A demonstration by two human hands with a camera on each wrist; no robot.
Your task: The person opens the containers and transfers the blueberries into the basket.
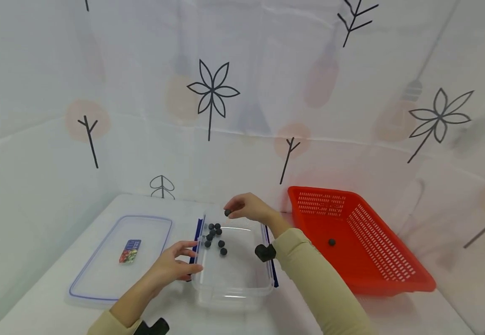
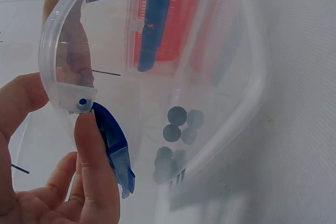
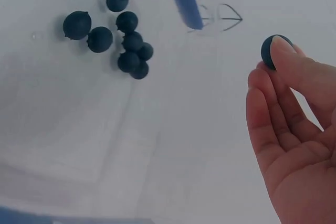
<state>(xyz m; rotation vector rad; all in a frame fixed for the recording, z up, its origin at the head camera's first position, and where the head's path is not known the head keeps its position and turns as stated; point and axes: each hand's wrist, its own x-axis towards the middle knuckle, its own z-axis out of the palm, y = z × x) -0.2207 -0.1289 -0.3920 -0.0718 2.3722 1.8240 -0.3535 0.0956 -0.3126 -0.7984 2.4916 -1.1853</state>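
Note:
A small dark ball [image 3: 267, 52] is pinched between the thumb and fingers of my right hand [image 1: 251, 208], above the far end of a clear plastic container [image 1: 242, 292]. Several similar dark balls [image 1: 223, 251] lie inside the container, mostly towards its left side. In the right wrist view they are dark blue with tiny nubs. My left hand [image 1: 171, 265] grips the container's left rim. The left wrist view shows its thumb [image 2: 92, 140] against a blue latch [image 2: 116, 148] that hangs from the rim, with another finger [image 2: 26, 98] on the rim's other side.
A red plastic basket [image 1: 345, 267] stands on the right of the white table [image 1: 175, 316], with one dark ball [image 1: 332, 242] inside. To the left lies a clear lid [image 1: 100, 279] with a blue edge and a colourful label [image 1: 130, 251]. A patterned cloth [image 1: 242, 158] hangs behind.

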